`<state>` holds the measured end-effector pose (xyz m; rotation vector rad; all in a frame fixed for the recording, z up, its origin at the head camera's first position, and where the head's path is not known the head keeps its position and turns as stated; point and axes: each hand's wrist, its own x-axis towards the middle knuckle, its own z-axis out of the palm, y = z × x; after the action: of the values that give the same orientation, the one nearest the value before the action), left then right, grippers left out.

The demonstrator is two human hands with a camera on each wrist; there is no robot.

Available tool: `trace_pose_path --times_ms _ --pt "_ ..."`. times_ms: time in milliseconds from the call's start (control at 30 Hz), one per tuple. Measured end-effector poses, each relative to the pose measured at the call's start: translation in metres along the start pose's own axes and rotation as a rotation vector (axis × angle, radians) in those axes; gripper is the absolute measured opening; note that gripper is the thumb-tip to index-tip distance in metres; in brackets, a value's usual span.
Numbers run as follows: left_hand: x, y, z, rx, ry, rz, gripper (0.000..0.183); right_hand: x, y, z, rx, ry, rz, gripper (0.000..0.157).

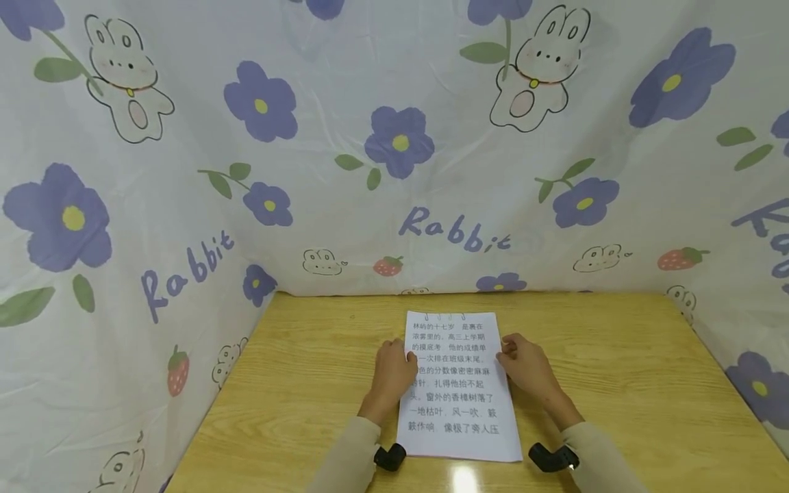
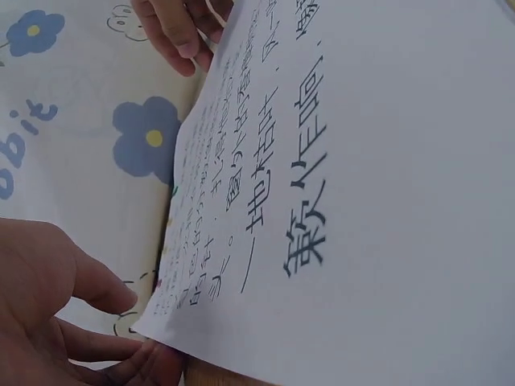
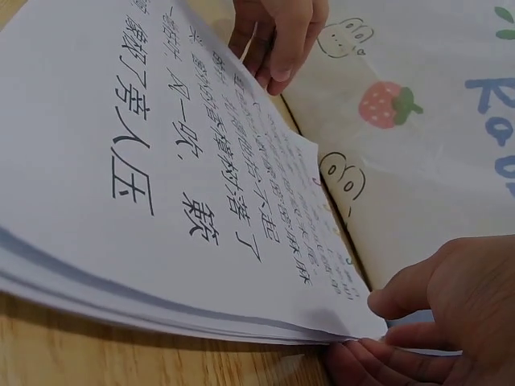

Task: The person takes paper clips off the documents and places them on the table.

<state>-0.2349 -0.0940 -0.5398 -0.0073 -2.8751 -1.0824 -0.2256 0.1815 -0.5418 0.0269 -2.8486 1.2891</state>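
Note:
A stack of printed paper sheets (image 1: 456,397) lies on the wooden table, with large Chinese characters on its top page. Small coloured rings (image 3: 330,213) run along its far edge. My left hand (image 1: 392,375) grips the stack's left edge, thumb on the upper side and fingers at the underside; the left wrist view shows this hand (image 2: 72,314) close up. On the opposite edge my right hand (image 1: 531,370) holds the stack the same way, its fingers (image 3: 386,362) partly beneath the sheets. The right wrist view shows several layered sheets slightly separated at the near edge.
The wooden table (image 1: 296,383) extends on both sides of the stack. Behind and beside it hangs a white cloth (image 1: 333,198) printed with rabbits, purple flowers and strawberries. A black wrist mount (image 1: 390,457) sits at the left cuff, another mount (image 1: 551,457) at the right.

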Motion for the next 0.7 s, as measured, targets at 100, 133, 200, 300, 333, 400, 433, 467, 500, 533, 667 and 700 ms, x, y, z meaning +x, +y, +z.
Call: trace_pose_path --times_ms 100,133,200,300,333,400,433,467,500,533,667,700 --pt "0.002 -0.005 0.002 -0.089 -0.036 -0.034 0.033 0.000 0.001 0.001 0.008 0.005 -0.002 0.041" --pt "0.003 -0.006 0.002 -0.126 -0.049 -0.043 0.035 0.000 0.002 0.002 0.014 0.005 -0.002 0.041" --pt "0.004 -0.010 0.003 -0.201 -0.068 -0.050 0.037 -0.001 0.002 0.003 0.023 0.001 -0.002 0.041" --pt "0.005 -0.015 0.004 -0.307 -0.106 -0.047 0.037 -0.001 0.003 0.005 0.035 -0.007 -0.008 0.040" --pt "0.005 -0.016 0.004 -0.346 -0.119 -0.052 0.037 -0.001 0.003 0.004 0.041 -0.006 -0.006 0.040" --pt "0.005 -0.018 0.003 -0.425 -0.146 -0.064 0.036 0.000 0.002 0.002 0.053 0.002 -0.013 0.038" --pt "0.005 -0.018 0.003 -0.466 -0.160 -0.076 0.035 0.001 0.002 0.001 0.060 0.011 -0.021 0.038" --pt "0.005 -0.019 0.003 -0.501 -0.170 -0.086 0.034 0.002 0.000 -0.001 0.064 0.022 -0.030 0.037" --pt "0.004 -0.020 0.002 -0.529 -0.178 -0.090 0.034 0.004 -0.001 -0.004 0.067 0.036 -0.042 0.036" --pt "0.003 -0.020 0.002 -0.551 -0.185 -0.093 0.033 0.005 -0.003 -0.007 0.063 0.054 -0.059 0.036" --pt "0.000 -0.018 -0.001 -0.589 -0.190 -0.079 0.035 0.015 -0.013 -0.018 0.035 0.125 -0.143 0.033" --pt "0.000 -0.018 -0.002 -0.594 -0.190 -0.076 0.035 0.018 -0.015 -0.020 0.026 0.139 -0.166 0.032"
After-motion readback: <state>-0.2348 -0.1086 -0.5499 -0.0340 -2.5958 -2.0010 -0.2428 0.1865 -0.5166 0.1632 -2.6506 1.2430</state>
